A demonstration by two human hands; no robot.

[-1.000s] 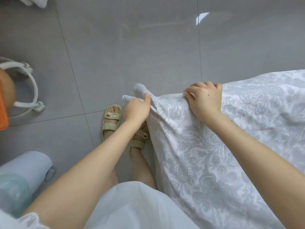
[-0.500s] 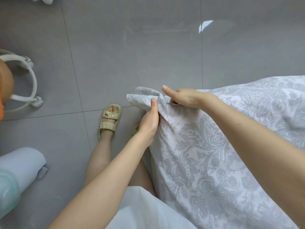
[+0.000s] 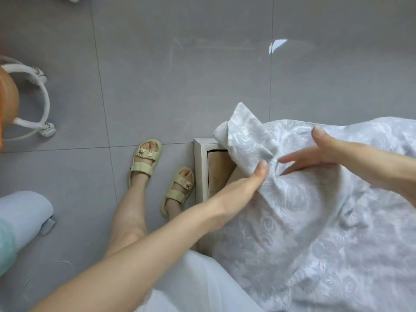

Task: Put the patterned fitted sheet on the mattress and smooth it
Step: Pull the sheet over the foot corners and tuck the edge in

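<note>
At the corner of the bed, the left hand (image 3: 252, 181) pinches a fold of the patterned fitted sheet (image 3: 304, 233), thumb pressed on top of the cloth and the other fingers hidden beneath it. Above and beyond this hand, the loose corner of the sheet stands up in a crumpled peak. To the right of the left hand, very near its thumb, the right hand (image 3: 324, 149) is spread, its fingers straight and apart with the thumb lifted; it is blurred, and it is unclear whether its fingertips touch the cloth or hover just over it. From both hands the sheet runs down and to the right in loose wrinkles, white with a pale grey floral pattern, covering the bed on that side.

Just left of the left hand, the white bed frame (image 3: 200, 170) shows its bare corner, with a beige panel (image 3: 219, 167) inside it that the sheet does not cover; whether this is the mattress cannot be told. Further left of the hand, two feet in pale green sandals (image 3: 147, 161) stand on the grey tiled floor (image 3: 180, 75), the nearer one right beside the frame. Below the left forearm hangs a white skirt (image 3: 191, 284). Far to the left are a stool (image 3: 42, 102) with a white ring base and a pale blue object (image 3: 22, 215)
</note>
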